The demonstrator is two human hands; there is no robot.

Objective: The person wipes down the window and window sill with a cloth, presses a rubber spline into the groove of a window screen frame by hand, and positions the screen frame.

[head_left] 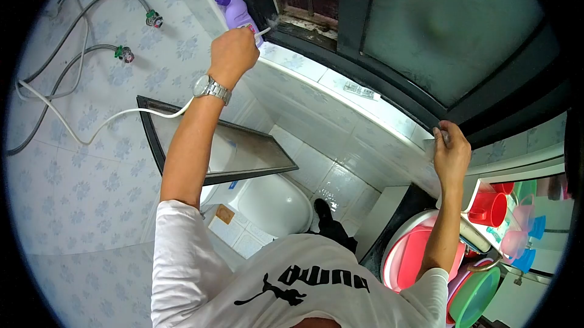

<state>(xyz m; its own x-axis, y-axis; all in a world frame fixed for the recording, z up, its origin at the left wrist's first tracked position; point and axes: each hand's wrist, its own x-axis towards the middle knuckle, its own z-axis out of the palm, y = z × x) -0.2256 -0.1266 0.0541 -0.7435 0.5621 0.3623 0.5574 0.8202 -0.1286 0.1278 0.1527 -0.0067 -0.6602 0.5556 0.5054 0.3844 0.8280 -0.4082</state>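
- Patterned tile wall (79,188): fills my left side; metal hoses lie against it.
- Dark window frame (395,75), frosted pane (450,24) on the right, barred opening on the left; its lower track looks grimy at the open end.
- Framed panel (261,145): off to the left, tilted, partly over the toilet (274,203).
- Pink basin (413,258): low right, near a green basin (477,297) and a red mug (486,208).
- Tiled sill (331,78): runs below the window frame; looks wet and shiny in places.
- Left hand (234,54): closed around the white hose (125,111), near its end, which points at the left end of the track; faint spray or mist there. The hose trails down behind the forearm to the wall.
- Right hand (450,148): fingers curled, tips at the lower edge of the window frame; can't tell if they pinch it.
- Purple bottle (236,13): upright in the sill corner, just beside the left hand.
- Small flat item (362,89): on the sill between the hands; can't identify it.
- Step in hand, my judgement: hose end held at the track, right hand at the frame. Moving the hose would call for a steady grip and care around the bottle.
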